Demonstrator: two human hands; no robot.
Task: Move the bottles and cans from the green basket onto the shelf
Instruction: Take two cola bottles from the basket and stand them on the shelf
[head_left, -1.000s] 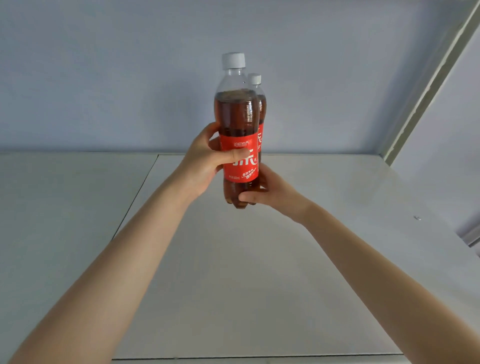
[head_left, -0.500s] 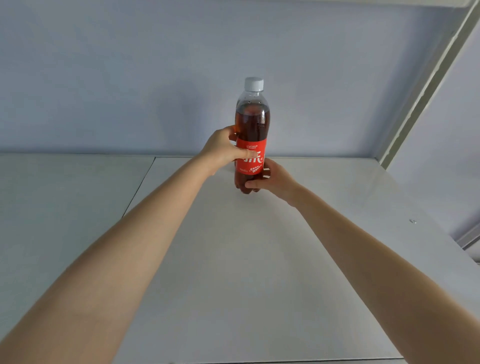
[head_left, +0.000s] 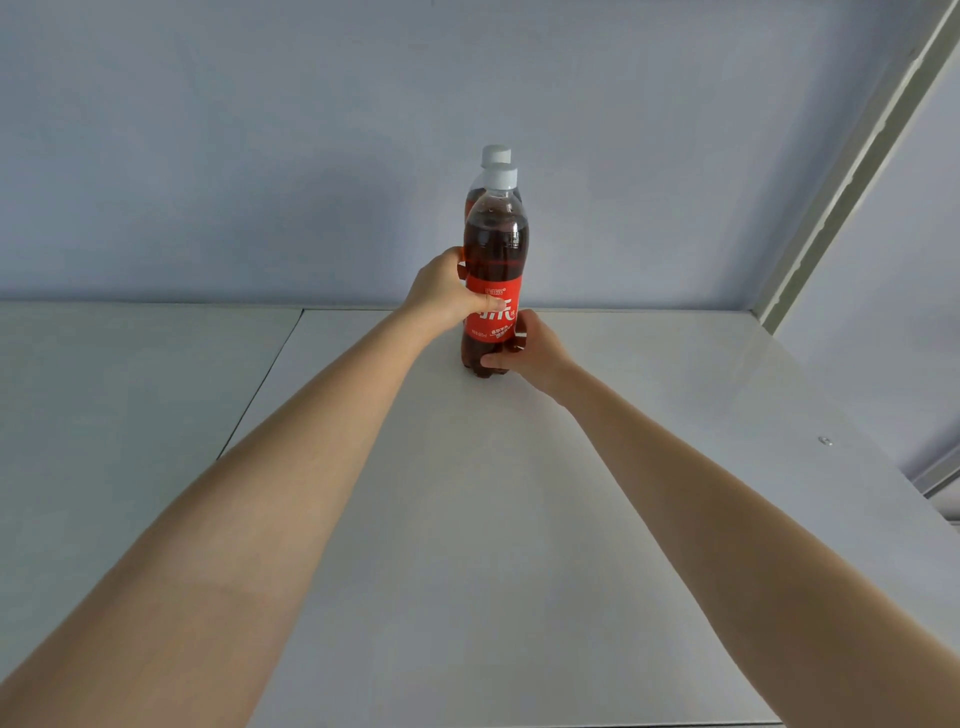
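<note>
Two cola bottles with red labels and white caps stand one behind the other at the back of the white shelf (head_left: 519, 519), near the wall. The front bottle (head_left: 496, 249) hides most of the rear bottle (head_left: 496, 154). My left hand (head_left: 447, 293) grips the front bottle at its label from the left. My right hand (head_left: 527, 349) wraps the bottom from the right, thumb across the front bottle's base. Its fingers are hidden, so I cannot tell if they also hold the rear bottle. The green basket is out of view.
A blue-grey wall rises behind the shelf. A metal upright (head_left: 852, 171) slants along the right side. A seam (head_left: 260, 384) divides the left shelf panel from the one under my arms. A small screw (head_left: 824, 440) sits on the right.
Both hands carried the bottles forward and down from mid-air to the back of the shelf. The bottles now rest on the shelf surface.
</note>
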